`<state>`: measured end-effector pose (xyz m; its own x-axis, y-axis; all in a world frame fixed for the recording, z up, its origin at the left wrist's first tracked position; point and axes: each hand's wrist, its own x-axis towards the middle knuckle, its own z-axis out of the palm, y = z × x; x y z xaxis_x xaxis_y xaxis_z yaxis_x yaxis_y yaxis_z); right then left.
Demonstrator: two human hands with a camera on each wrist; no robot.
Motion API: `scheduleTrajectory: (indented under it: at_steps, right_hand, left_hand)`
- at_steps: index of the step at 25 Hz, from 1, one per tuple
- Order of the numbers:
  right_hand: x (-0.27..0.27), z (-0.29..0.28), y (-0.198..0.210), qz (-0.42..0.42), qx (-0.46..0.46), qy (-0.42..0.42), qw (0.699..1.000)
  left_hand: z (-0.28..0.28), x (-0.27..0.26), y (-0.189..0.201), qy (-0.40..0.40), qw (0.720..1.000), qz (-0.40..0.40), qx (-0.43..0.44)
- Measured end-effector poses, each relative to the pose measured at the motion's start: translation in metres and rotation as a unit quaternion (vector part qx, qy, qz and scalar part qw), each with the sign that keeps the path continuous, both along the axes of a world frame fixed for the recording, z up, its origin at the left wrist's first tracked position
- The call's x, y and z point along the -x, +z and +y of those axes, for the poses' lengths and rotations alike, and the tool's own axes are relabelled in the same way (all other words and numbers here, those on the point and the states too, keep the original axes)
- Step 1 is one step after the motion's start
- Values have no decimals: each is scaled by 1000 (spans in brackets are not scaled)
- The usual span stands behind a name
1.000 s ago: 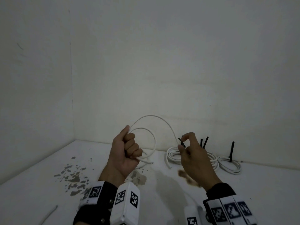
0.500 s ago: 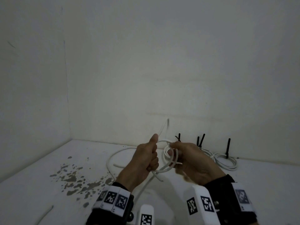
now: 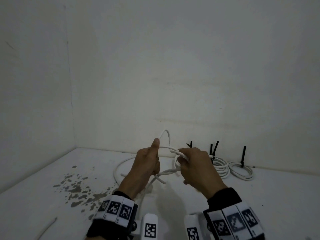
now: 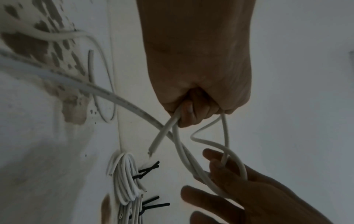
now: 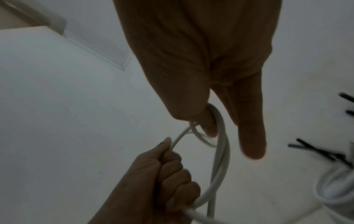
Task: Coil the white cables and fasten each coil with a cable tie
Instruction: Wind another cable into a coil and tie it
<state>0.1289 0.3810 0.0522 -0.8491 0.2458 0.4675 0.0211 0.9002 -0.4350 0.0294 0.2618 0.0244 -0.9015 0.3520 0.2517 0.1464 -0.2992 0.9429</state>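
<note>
My left hand (image 3: pixel 149 161) is closed in a fist round the white cable (image 3: pixel 168 172), thumb up, and a thin arc of cable rises above the thumb. My right hand (image 3: pixel 187 160) sits close beside it and pinches small loops of the same cable. In the left wrist view the cable (image 4: pixel 124 100) runs out of the fist and its cut end hangs free below. In the right wrist view the loop (image 5: pixel 222 151) hangs from the thumb while one finger points straight. The rest of the cable trails in a curve on the surface.
Tied white coils (image 3: pixel 221 166) with upright black cable ties (image 3: pixel 214 149) lie against the back wall at the right. Grey stains (image 3: pixel 76 186) mark the white surface at the left. A short cable piece (image 3: pixel 48 227) lies near the front left edge. Walls close the left and back.
The hands have come together. The right hand, earlier pinching the cable apart from the left, now holds the loops beside the left fist. Both hands have dropped lower.
</note>
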Motion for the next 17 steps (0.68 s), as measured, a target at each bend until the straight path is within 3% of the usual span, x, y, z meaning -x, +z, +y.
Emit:
scheduleTrajectory:
  at_steps: [2, 3, 4, 5, 6, 7, 11, 14, 16, 17]
  right_hand:
    - [-5, 19, 7, 34, 68, -19, 997]
    - [-10, 33, 14, 83, 175, -28, 981]
    - [-17, 46, 23, 124, 321, -24, 939]
    - [-24, 57, 31, 142, 459, -3, 877]
    - [-29, 65, 35, 148, 545, 19, 825]
    - [-30, 69, 35, 139, 562, 18, 815]
    - [-32, 64, 30, 123, 347, -14, 930]
    - [-36, 59, 37, 122, 136, -35, 983]
    - [-35, 46, 38, 92, -14, -44, 995]
    - [-31, 37, 35, 67, -38, -19, 997]
  left_hand:
    - [-15, 12, 0, 38, 997, -52, -42]
    - [-26, 22, -1, 53, 992, -87, -68]
    - [-36, 30, -4, 58, 989, -111, -81]
    - [-43, 35, -6, 60, 988, -123, -76]
    - [-47, 37, -7, 63, 987, -132, -69]
    - [-49, 38, -8, 66, 985, -142, -70]
    - [-48, 44, -7, 19, 961, -203, -186]
    - [-65, 59, -5, -8, 941, -222, -255]
    - [-69, 62, -5, -20, 934, -217, -284]
    - [-68, 61, -5, -33, 923, -220, -313]
